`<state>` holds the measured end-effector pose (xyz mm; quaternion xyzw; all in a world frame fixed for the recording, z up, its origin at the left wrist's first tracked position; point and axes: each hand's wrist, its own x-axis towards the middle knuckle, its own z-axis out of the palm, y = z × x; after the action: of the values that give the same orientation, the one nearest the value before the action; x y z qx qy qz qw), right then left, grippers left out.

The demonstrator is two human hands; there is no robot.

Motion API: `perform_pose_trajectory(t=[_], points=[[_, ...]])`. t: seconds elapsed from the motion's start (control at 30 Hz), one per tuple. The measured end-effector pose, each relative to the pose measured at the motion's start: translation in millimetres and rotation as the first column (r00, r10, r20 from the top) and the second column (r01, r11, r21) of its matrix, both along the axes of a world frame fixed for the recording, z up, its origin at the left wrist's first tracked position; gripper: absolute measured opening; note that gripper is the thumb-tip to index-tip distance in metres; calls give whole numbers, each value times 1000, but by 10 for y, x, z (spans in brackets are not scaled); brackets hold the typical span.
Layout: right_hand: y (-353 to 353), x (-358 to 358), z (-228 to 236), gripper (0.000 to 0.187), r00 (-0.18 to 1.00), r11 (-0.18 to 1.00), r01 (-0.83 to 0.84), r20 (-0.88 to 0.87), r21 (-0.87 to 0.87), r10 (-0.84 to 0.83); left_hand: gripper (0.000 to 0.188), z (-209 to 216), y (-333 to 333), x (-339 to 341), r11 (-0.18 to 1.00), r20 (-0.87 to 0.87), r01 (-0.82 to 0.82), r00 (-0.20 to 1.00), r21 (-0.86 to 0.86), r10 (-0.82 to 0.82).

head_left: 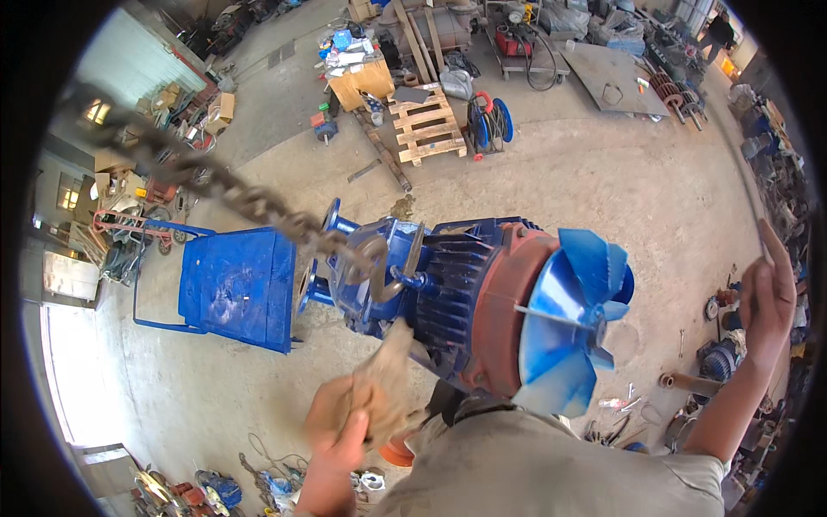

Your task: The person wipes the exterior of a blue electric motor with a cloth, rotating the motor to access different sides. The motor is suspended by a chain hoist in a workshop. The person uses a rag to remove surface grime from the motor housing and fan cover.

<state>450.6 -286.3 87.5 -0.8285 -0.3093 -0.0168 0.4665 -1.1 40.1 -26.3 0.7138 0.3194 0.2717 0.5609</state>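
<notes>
A blue electric motor point(461, 276) with cooling ribs hangs in front of me. A rust-red end ring point(502, 310) and a blue fan with broad blades point(564, 319) are at its right end; a blue flanged housing point(366, 258) is at its left. A heavy chain point(250, 200) runs down from the upper left to a ring and hook at the motor's top. Closed around a tan rag point(388, 366), slightly blurred, my left hand point(345, 422) is just below the housing. Off to the right, my right hand point(767, 297) is raised away from the motor, one finger stretched up, others partly bent.
A blue platform cart point(237, 289) stands at the left. Beyond the motor are a wooden pallet point(428, 125), a blue cable reel point(491, 125) and a cluttered workbench point(360, 77). Tools point(624, 409) lie on the floor at lower right; machine parts line the right wall.
</notes>
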Motion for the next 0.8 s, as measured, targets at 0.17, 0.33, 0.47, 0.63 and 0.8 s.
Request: perform_pose_trajectory(t=[0.17, 0.33, 0.47, 0.63, 0.8], points=[[405, -346, 455, 33, 962, 962, -255, -122, -100, 243, 48, 113, -96, 1008, 894, 30, 54, 997, 445, -75], [915, -558, 708, 43, 822, 727, -513, -17, -457, 570, 57, 109, -191, 1285, 884, -246, 272, 951, 380, -187], [1337, -667, 917, 42, 738, 505, -491, -30, -710, 674, 55, 8, -245, 1268, 892, -211, 297, 949, 340, -236], [1767, -929, 1123, 55, 658, 287, -413, -65, -864, 750, 55, -119, -236, 1303, 900, -128, 248, 968, 360, -215], [2183, -1227, 1148, 56, 603, -8, -274, -178, -962, 778, 52, -177, -224, 1207, 928, -23, 152, 988, 340, -154]])
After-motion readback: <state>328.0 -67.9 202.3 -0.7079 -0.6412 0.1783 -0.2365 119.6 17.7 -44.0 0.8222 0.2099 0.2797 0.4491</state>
